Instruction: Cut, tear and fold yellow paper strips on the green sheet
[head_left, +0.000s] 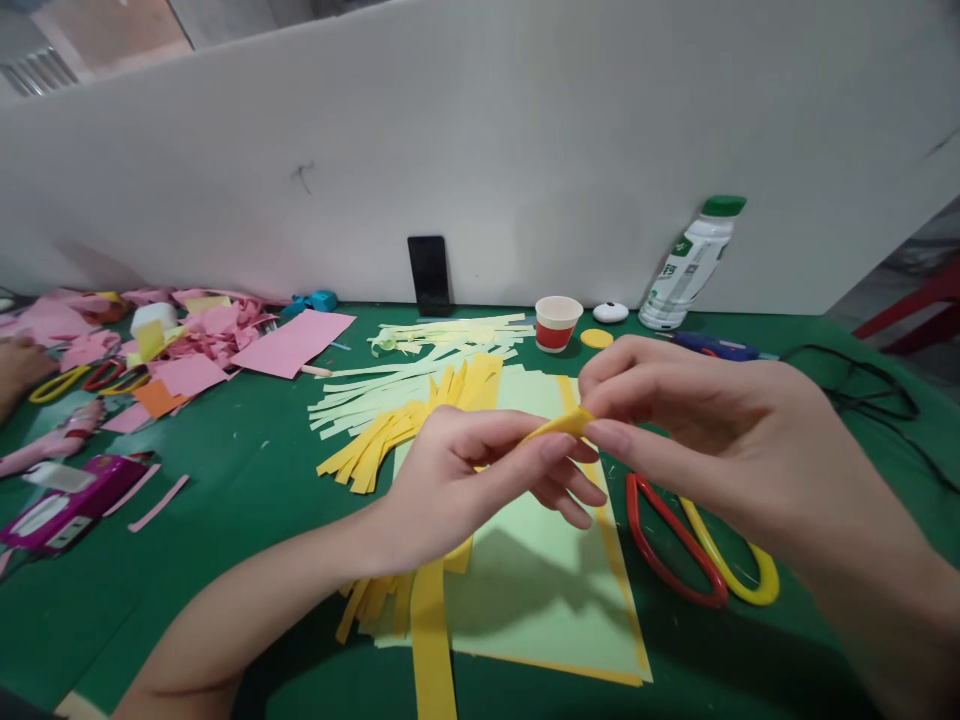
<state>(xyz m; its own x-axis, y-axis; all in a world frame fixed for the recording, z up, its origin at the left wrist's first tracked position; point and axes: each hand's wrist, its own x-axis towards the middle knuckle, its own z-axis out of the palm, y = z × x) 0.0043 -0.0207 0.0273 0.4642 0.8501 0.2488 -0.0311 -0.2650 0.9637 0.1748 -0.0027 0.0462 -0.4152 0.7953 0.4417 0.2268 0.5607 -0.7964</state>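
Note:
Between my two hands a small piece of yellow paper (564,423) is pinched, and it looks folded or rolled. My left hand (480,480) grips its left end with thumb and index finger, the other fingers curled loosely below. The right end sits in the pinch of my right hand (667,410). Under my hands lie pale green paper sheets (525,590) with yellow paper at their edges. Fringed yellow strips (382,430) and a long yellow strip (433,640) lie on the left. Scissors (679,560) with red and yellow handles rest below my right hand.
Pale green strips (420,365) lie beyond the yellow ones. Farther back stand a paper cup (556,325), a phone (430,275) and a tilted bottle (691,265) against a white partition (487,150). A blue tool (716,347) with a cable lies right. Pink scraps (210,335) and another person's hand (22,370) are left.

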